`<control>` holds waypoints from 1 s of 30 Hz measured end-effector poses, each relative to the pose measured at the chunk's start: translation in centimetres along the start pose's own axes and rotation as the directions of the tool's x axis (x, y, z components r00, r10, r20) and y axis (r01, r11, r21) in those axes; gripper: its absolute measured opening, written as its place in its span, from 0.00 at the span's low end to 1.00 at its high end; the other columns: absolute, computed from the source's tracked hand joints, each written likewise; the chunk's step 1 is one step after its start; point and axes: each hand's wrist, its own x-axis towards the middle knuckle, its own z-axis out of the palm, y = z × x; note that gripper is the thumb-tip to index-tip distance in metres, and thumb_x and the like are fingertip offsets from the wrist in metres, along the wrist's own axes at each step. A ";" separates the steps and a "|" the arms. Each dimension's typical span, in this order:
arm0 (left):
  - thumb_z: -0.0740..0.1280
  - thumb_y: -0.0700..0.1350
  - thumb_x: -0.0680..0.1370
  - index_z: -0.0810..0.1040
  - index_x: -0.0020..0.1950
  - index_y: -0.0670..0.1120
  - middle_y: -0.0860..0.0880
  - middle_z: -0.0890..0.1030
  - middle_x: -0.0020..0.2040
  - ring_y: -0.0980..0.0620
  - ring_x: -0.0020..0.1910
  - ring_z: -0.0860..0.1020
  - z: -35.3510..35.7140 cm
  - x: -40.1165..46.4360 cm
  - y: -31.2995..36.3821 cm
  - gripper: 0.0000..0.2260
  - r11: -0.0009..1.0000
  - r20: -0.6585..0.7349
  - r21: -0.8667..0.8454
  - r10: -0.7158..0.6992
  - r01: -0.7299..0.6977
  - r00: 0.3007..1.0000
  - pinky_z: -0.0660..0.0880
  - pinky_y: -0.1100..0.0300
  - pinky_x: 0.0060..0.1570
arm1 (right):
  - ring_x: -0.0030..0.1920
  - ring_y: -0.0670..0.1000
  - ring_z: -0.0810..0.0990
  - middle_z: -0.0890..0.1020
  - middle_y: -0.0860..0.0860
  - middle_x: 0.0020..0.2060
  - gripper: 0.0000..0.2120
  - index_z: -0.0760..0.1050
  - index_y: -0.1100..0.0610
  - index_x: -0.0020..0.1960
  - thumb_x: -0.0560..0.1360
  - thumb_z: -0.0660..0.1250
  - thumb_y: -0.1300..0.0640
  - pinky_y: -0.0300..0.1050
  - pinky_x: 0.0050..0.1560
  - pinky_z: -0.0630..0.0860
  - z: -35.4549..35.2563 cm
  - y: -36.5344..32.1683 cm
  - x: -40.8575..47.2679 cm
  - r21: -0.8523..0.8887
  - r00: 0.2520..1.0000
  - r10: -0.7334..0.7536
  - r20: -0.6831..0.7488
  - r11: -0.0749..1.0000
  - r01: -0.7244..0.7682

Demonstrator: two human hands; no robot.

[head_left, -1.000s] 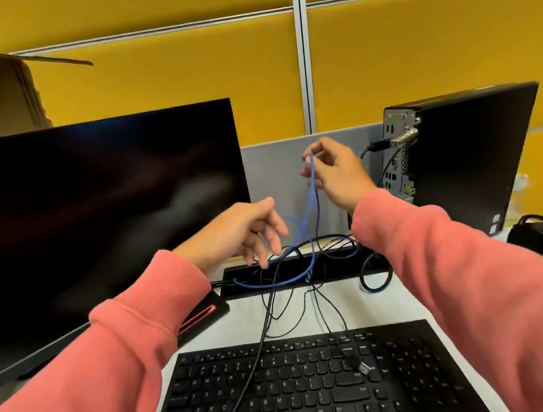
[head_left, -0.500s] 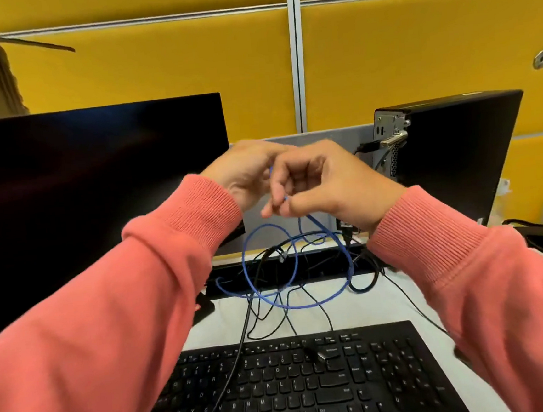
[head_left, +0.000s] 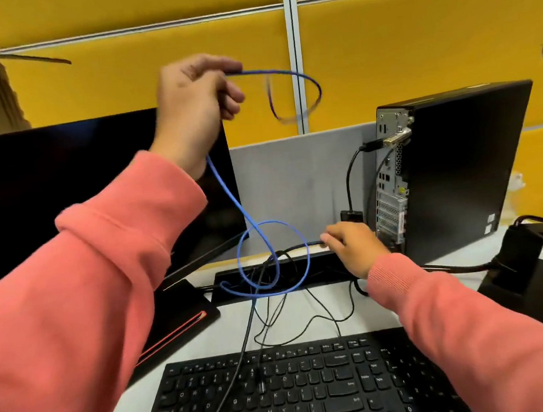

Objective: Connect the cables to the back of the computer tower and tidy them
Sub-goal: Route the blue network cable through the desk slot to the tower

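My left hand is raised high in front of the yellow partition, shut on the blue cable. One end of it curls blurred to the right of my fist; the rest drops into a loop over the black cable tray. My right hand is low beside the computer tower, fingers closed on a thick black cable at the tray. The tower stands upright with its rear ports facing left; a black plug and a silver connector sit in its upper ports.
A black monitor fills the left. A black keyboard lies in front, crossed by thin black cables. A grey divider stands behind the tray. A black monitor arm base sits at the right.
My hands were together on the blue cable half a second ago. The left has since lifted up with the cable, and the right has dropped to the black cable by the tower.
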 end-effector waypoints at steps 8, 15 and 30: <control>0.58 0.31 0.80 0.83 0.52 0.38 0.46 0.80 0.32 0.54 0.25 0.74 0.2 0.1 -1.7 0.14 0.988 0.179 0.108 -0.125 0.107 0.976 0.69 0.64 0.26 | 0.47 0.49 0.81 0.80 0.50 0.53 0.31 0.66 0.45 0.74 0.75 0.71 0.63 0.42 0.51 0.75 -2.6 -2.3 0.4 0.512 0.993 0.084 -0.079 0.858 -0.032; 0.59 0.35 0.85 0.83 0.56 0.43 0.44 0.82 0.39 0.52 0.28 0.75 1.1 -2.6 -2.7 0.13 0.965 0.596 0.261 -0.160 -0.002 0.787 0.68 0.65 0.26 | 0.58 0.51 0.77 0.71 0.52 0.62 0.22 0.73 0.47 0.69 0.78 0.70 0.58 0.45 0.62 0.73 -7.0 -7.1 0.3 0.480 0.971 -0.093 -0.221 0.856 0.191; 0.70 0.50 0.78 0.65 0.75 0.55 0.42 0.81 0.49 0.41 0.42 0.80 -2.6 -9.4 -8.3 0.27 0.967 0.328 0.254 -0.057 -0.030 0.943 0.78 0.47 0.44 | 0.25 0.47 0.59 0.59 0.48 0.27 0.19 0.65 0.53 0.37 0.85 0.54 0.48 0.42 0.34 0.69 -8.3 -6.8 -1.7 0.994 0.993 0.074 -0.095 0.055 0.091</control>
